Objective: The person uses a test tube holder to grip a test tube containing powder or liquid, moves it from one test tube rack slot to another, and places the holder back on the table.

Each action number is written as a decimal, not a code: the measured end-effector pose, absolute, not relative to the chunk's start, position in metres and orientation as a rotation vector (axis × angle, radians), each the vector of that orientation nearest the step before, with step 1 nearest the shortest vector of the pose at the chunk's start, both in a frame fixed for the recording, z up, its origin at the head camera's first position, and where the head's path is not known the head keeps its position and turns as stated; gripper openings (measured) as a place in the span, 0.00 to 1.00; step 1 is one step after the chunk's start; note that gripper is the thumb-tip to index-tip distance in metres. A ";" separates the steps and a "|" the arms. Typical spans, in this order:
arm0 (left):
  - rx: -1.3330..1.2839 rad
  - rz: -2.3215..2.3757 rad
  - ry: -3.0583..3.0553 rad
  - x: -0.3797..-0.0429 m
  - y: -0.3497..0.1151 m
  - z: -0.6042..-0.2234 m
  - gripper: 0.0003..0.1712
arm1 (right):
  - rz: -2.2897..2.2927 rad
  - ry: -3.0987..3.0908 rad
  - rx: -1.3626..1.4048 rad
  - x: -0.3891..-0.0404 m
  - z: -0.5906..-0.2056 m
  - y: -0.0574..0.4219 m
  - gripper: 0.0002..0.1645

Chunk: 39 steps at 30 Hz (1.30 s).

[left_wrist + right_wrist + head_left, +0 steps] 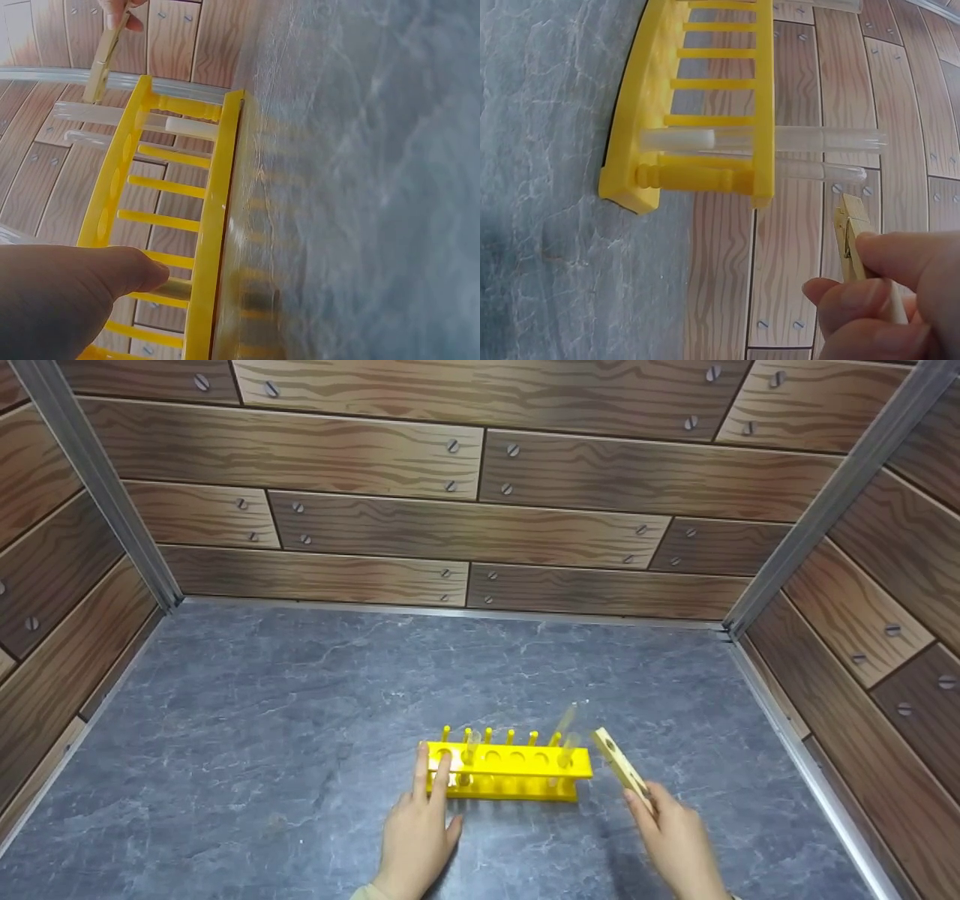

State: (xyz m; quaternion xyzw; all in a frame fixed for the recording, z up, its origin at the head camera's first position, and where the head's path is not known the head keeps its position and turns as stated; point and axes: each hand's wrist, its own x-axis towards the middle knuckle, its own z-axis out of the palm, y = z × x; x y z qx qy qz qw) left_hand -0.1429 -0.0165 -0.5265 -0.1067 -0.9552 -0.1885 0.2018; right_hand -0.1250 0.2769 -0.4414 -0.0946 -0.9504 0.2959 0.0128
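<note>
A yellow test tube rack stands on the grey marbled surface. My left hand rests on its left end with straight fingers; the thumb lies in front. Between finger and thumb of my right hand is a wooden test tube clamp, its tip apart from the rack's right end. A clear test tube with white contents stands in the right end hole. Behind it, another tube points its rounded end up. One tube, holding something olive-brown, is near my left fingers.
Upright yellow pegs line the rack's back edge. Wood-patterned panels wall the surface at the back and both sides. Metal strips run along the surface's borders.
</note>
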 end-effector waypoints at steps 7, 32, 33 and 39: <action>-0.300 -0.528 -2.687 -0.142 -0.016 -0.525 0.55 | 0.925 -2.994 -0.329 -0.126 -0.446 0.280 0.20; -0.276 -0.521 -2.727 -0.144 -0.015 -0.524 0.55 | 0.776 -3.139 -0.266 -0.128 -0.467 0.295 0.27; -0.275 -0.523 -2.729 -0.144 -0.015 -0.524 0.55 | 0.773 -3.148 -0.267 -0.129 -0.467 0.295 0.27; -0.278 -0.521 -2.727 -0.143 -0.016 -0.524 0.55 | 0.705 -3.155 -0.226 -0.131 -0.471 0.296 0.26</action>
